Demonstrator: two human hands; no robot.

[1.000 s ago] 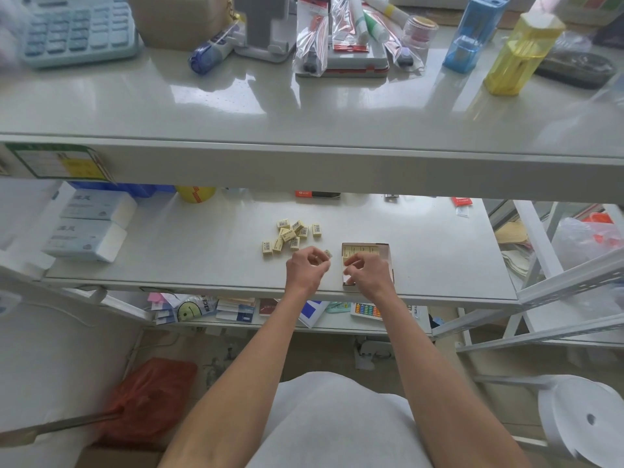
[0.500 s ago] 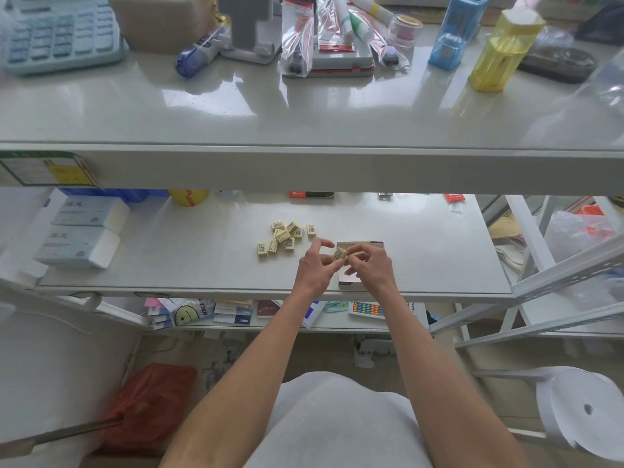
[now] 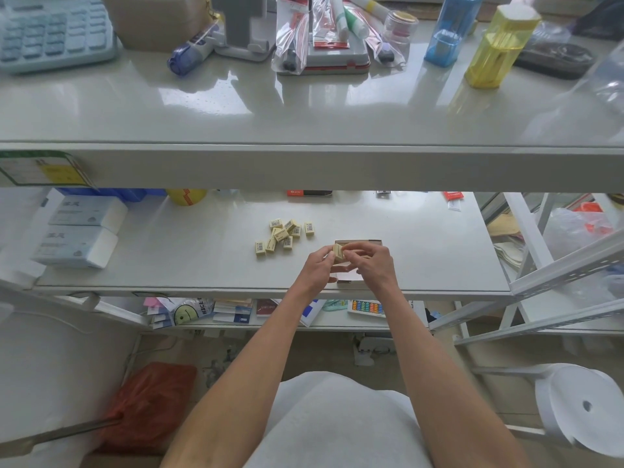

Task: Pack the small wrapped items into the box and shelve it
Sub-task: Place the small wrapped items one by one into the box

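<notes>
While hands (image 3: 317, 269) (image 3: 374, 261) pinch item (image 3: 338, 253), box (image 3: 349, 282) rests

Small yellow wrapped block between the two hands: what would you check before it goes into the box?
1. Grip on the small yellow wrapped block, pinched by left hand and right hand: ok.
2. The shallow cardboard box lies right beneath the hands: ok.
3. Free room inside the box: cannot tell, hands hide it.
4. Box fully on the white shelf, near its front edge: ok.
5. The pile of loose yellow blocks packed: not ok, it lies left of the box.
</notes>
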